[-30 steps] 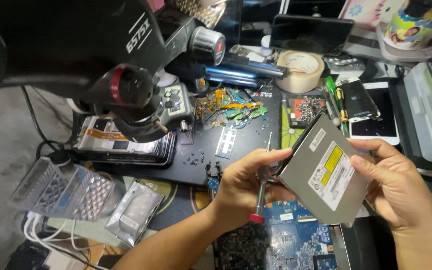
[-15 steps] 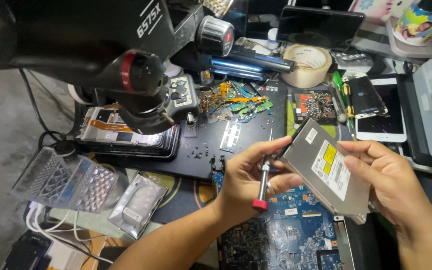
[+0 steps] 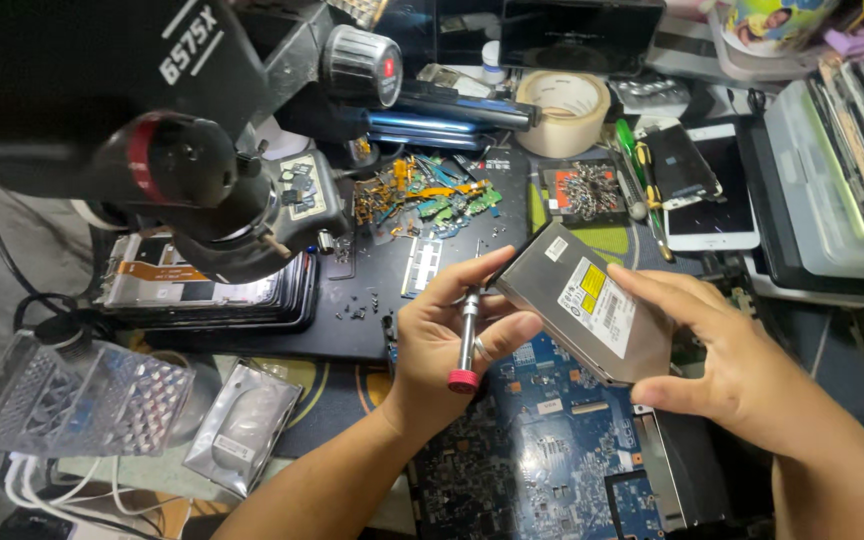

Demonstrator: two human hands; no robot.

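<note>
Nearest the camera, a blue circuit board (image 3: 562, 440) lies bare on the bench (image 3: 352, 330), its cover already off and its connectors exposed. Just above it, the left hand (image 3: 442, 340) is clenched around a slim screwdriver (image 3: 468, 340) with a red cap at its end, while the thumb and forefinger of that hand also pinch the near corner of a flat grey optical drive (image 3: 577, 300). The right hand (image 3: 742, 375) grasps the drive from the other side, fingers laid across its labelled face and thumb under its lower edge. The drive is held tilted in the air, clear of the board, so it looks already lifted out of the machine; whether any screw or bracket is left on its edge is hard to say, since that side is turned away. The board itself appears still seated in its tray.

To the left sit a clear plastic tray (image 3: 72, 400) and a silver foil pouch (image 3: 242, 425). Further back, small screws and a heap of coloured flex parts (image 3: 422, 195) are scattered on the dark mat. A microscope head (image 3: 202, 170) looms over the left. Beyond are a roll of tape (image 3: 562, 110) and a white phone (image 3: 712, 200).
</note>
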